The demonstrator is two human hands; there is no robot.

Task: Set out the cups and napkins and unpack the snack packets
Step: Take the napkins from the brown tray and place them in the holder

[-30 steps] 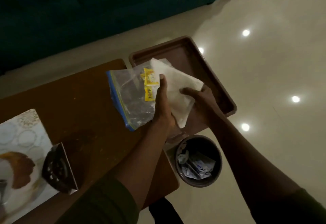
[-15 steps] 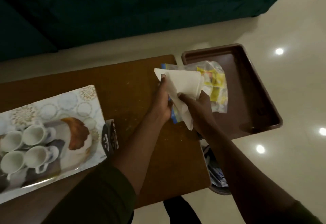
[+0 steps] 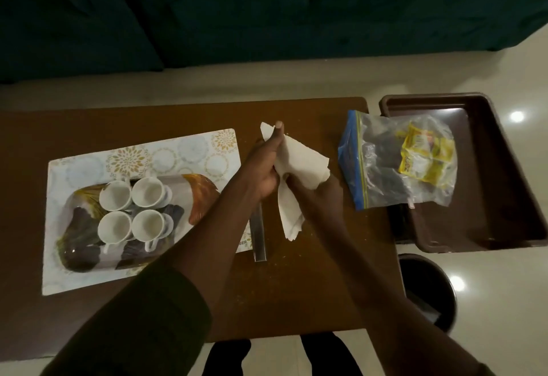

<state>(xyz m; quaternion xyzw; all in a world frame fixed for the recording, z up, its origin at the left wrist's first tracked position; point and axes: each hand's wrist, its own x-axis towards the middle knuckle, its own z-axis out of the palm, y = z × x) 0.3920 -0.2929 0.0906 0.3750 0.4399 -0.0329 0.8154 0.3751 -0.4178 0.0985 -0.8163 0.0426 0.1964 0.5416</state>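
Moved: half a second back the clear zip-top plastic bag with the blue seal strip [image 3: 382, 162] was bunched up behind the napkins in the hands; now it's lying by itself, half on the brown wooden table [image 3: 311, 286] and half over the rim of the dark brown plastic tray [image 3: 510, 197]. View swung left too, so all 4 cups show.
Napkins: white paper napkins [image 3: 299, 165], a loose folded wad, held up over the middle of the table between both hands, 1 end drooping toward the tabletop.
Left hand: left hand [image 3: 264, 168] closed around the upper part of the wad, thumb up along the top corner.
Right hand: right hand [image 3: 323, 194] pinching the lower right side of the same wad.
Bag contents: yellow snack packets [image 3: 424, 153] bunched at the right end, sitting over the tray. Can't tell how many.
Tray: off the table's right edge, only the bag end in it as far as I can see.
Cups: 4 white ceramic cups [image 3: 133, 209] in a 2 by 2 block, open side up, look empty, on a rectangular printed serving tray with gold floral circles [image 3: 142, 156] on the left of the table.
Bin: dark round waste bin [image 3: 427, 289] on the floor below the brown tray, some pale wrappers inside, too dim to make out.
Other: a thin metallic strip [image 3: 258, 236] lying flat beside the printed tray.
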